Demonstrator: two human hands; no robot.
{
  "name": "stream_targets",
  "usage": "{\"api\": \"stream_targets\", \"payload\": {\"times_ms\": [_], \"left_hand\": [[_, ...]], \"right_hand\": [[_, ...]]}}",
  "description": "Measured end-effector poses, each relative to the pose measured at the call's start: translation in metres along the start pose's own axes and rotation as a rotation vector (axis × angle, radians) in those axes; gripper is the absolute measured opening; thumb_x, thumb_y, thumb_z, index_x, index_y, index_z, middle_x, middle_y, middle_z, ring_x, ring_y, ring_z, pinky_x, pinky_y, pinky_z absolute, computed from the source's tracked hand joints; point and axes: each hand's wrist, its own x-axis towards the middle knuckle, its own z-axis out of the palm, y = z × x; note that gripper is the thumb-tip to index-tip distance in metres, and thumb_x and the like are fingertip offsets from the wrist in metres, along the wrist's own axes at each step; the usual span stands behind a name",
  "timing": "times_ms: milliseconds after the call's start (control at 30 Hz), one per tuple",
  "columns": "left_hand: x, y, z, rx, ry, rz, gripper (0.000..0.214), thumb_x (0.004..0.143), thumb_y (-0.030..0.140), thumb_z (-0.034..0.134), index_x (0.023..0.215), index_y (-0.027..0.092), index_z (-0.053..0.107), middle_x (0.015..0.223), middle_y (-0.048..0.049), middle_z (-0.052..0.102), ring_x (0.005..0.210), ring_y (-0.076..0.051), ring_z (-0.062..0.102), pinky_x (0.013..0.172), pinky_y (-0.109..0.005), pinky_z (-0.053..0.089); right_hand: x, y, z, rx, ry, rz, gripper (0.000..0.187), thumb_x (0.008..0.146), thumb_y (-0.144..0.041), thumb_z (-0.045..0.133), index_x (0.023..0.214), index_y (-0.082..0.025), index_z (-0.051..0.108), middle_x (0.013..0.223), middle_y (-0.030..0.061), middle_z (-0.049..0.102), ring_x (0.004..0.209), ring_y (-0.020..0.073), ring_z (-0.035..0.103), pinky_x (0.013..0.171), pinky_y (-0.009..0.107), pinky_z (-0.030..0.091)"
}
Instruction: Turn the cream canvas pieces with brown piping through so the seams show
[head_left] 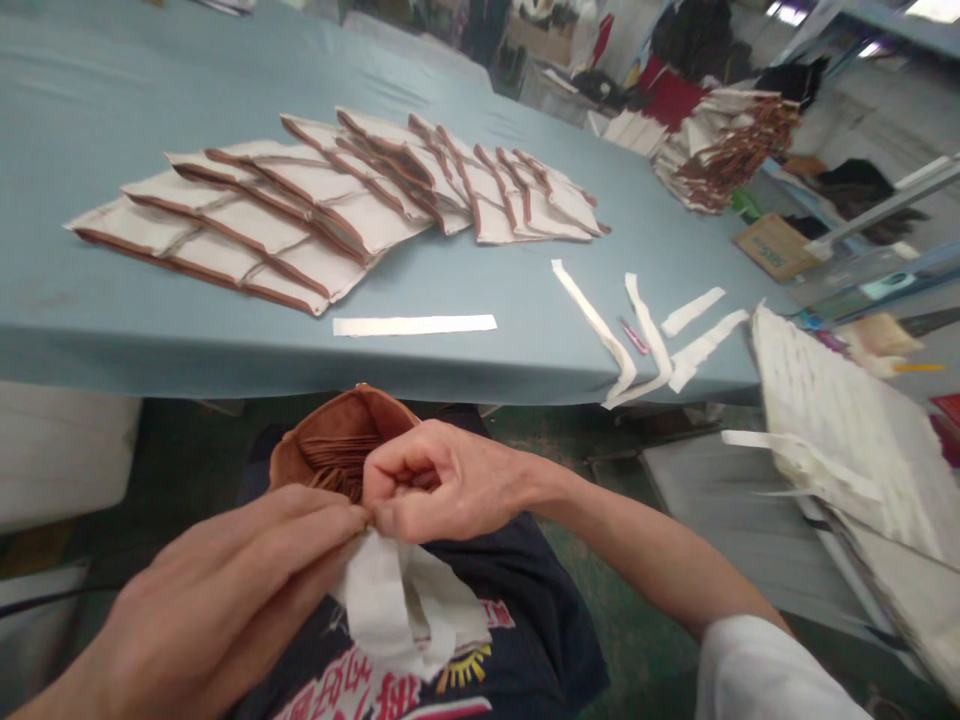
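Note:
Above my lap, my left hand [247, 570] and my right hand [450, 482] meet, fingers pinched together at the upper edge of a white fabric piece [442, 600]. A white strip [379, 600] hangs in a loop below the fingertips, over that fabric. Just behind the hands rests an open brown pouch-like piece [300, 450], with several thin brown strips [337, 460] showing inside. The exact spot between the fingertips is hidden.
On the blue-covered table [247, 350] lies an overlapping row of cream panels [270, 245] with brown edging. Nearer are a flat white strip [415, 326], several loose strips [592, 310] and a small pink tool [634, 337]. White fabric [847, 430] is piled at right; a cardboard box [772, 247] stands beyond.

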Motion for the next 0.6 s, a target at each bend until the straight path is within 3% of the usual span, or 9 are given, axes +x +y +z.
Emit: {"api": "stream_targets", "payload": {"times_ms": [100, 200, 267, 333, 433, 533, 600], "left_hand": [[0.004, 0.006, -0.003, -0.020, -0.005, -0.081, 0.021, 0.107, 0.042, 0.059, 0.121, 0.037, 0.073, 0.100, 0.0028, 0.087, 0.076, -0.018, 0.082, 0.078, -0.021, 0.067], [0.016, 0.009, -0.007, -0.145, -0.138, -0.211, 0.030, 0.110, 0.047, 0.051, 0.108, 0.033, 0.078, 0.095, 0.0022, 0.087, 0.080, -0.018, 0.082, 0.075, -0.019, 0.065], [0.025, 0.010, -0.010, -0.220, -0.204, -0.212, 0.037, 0.112, 0.043, 0.046, 0.095, 0.031, 0.077, 0.089, 0.0028, 0.085, 0.080, -0.017, 0.081, 0.074, -0.018, 0.063], [0.033, 0.009, -0.011, -0.255, -0.222, -0.128, 0.041, 0.114, 0.039, 0.044, 0.084, 0.031, 0.072, 0.076, 0.0049, 0.079, 0.070, -0.015, 0.077, 0.064, -0.016, 0.059], [0.035, 0.006, -0.008, -0.199, -0.186, 0.050, 0.036, 0.115, 0.031, 0.043, 0.088, 0.031, 0.068, 0.077, 0.0052, 0.078, 0.066, -0.014, 0.076, 0.062, -0.019, 0.057], [0.028, 0.002, -0.002, -0.085, -0.143, 0.179, 0.029, 0.114, 0.022, 0.042, 0.099, 0.028, 0.066, 0.083, 0.0024, 0.078, 0.069, -0.015, 0.075, 0.067, -0.026, 0.055], [0.023, 0.000, 0.003, -0.019, -0.116, 0.236, 0.027, 0.112, 0.018, 0.045, 0.094, 0.027, 0.063, 0.075, 0.0032, 0.070, 0.062, -0.016, 0.068, 0.062, -0.031, 0.048]], "right_hand": [[-0.005, -0.001, 0.003, -0.226, 0.077, -0.086, 0.006, 0.077, -0.020, 0.061, 0.074, -0.021, 0.056, 0.061, -0.0096, 0.046, 0.057, 0.0076, 0.038, 0.056, 0.022, 0.032], [-0.005, -0.001, 0.008, -0.631, 0.221, -0.252, 0.008, 0.075, -0.019, 0.060, 0.072, -0.022, 0.053, 0.065, -0.0059, 0.054, 0.061, 0.0102, 0.045, 0.060, 0.025, 0.034], [-0.004, 0.001, 0.013, -0.841, 0.297, -0.307, 0.009, 0.079, -0.020, 0.057, 0.072, -0.022, 0.052, 0.070, -0.0022, 0.062, 0.067, 0.0132, 0.051, 0.063, 0.028, 0.034], [-0.003, 0.005, 0.015, -0.969, 0.337, -0.339, 0.011, 0.084, -0.021, 0.053, 0.073, -0.023, 0.052, 0.074, 0.0013, 0.068, 0.072, 0.0160, 0.057, 0.065, 0.030, 0.035], [-0.006, 0.011, 0.014, -0.971, 0.325, -0.394, 0.014, 0.090, -0.020, 0.049, 0.077, -0.022, 0.056, 0.080, 0.0036, 0.072, 0.075, 0.0166, 0.061, 0.068, 0.030, 0.038], [-0.012, 0.016, 0.010, -0.769, 0.258, -0.402, 0.012, 0.093, -0.018, 0.054, 0.083, -0.021, 0.061, 0.080, 0.0010, 0.070, 0.074, 0.0135, 0.061, 0.072, 0.027, 0.041], [-0.011, 0.021, 0.009, -0.585, 0.235, -0.327, 0.008, 0.092, -0.020, 0.060, 0.084, -0.020, 0.062, 0.076, -0.0029, 0.064, 0.068, 0.0108, 0.055, 0.068, 0.024, 0.040]]}}
